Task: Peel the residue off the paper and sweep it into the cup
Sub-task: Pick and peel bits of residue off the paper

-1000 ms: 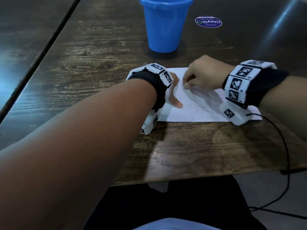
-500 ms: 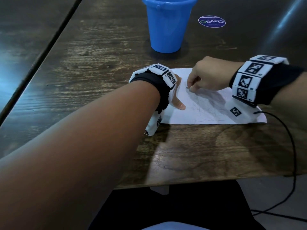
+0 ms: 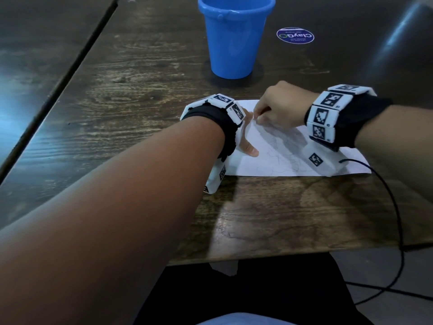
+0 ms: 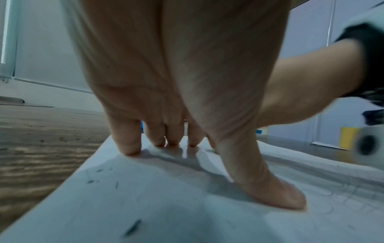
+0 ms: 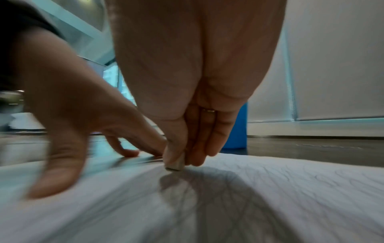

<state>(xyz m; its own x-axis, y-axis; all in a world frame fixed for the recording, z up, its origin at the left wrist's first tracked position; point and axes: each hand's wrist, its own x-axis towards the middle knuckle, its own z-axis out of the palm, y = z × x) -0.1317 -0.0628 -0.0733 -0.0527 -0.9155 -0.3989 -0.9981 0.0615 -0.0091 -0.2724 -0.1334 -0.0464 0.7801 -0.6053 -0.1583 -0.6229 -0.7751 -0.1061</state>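
The sheet of white paper (image 3: 269, 160) lies flat on the dark wooden tabletop (image 3: 140, 90), near the front edge, with faint pencil lines across its surface. Small dark specks of residue (image 4: 132, 227) lie loose on the left part of the sheet, near the left hand.

The left hand (image 3: 246, 141) rests on the left end of the paper. Its fingers (image 4: 129, 144) are straight and slightly spread, tips pressed down on the sheet; the thumb (image 4: 270, 189) is set apart from them and also pressed flat on the sheet.

The right hand (image 3: 278, 109) is positioned at the far edge of the paper, just beside the left hand. Its fingers (image 5: 199, 148) are curled and pressed together against the thumb, pinching a small pale block (image 5: 175, 165) whose lower end touches the paper. The block appears to be an eraser; blur prevents a firm identification. A ring (image 5: 207, 111) is visible on one finger of this hand.

The blue plastic cup (image 3: 234, 38) stands upright on the tabletop beyond the paper, apart from it and from both hands. A round blue sticker (image 3: 295, 36) is fixed to the tabletop to the right of the cup.

Both wrists carry black bands with white marker blocks (image 3: 328, 113). A black cable (image 3: 396, 219) runs from the right wrist unit over the front edge of the tabletop
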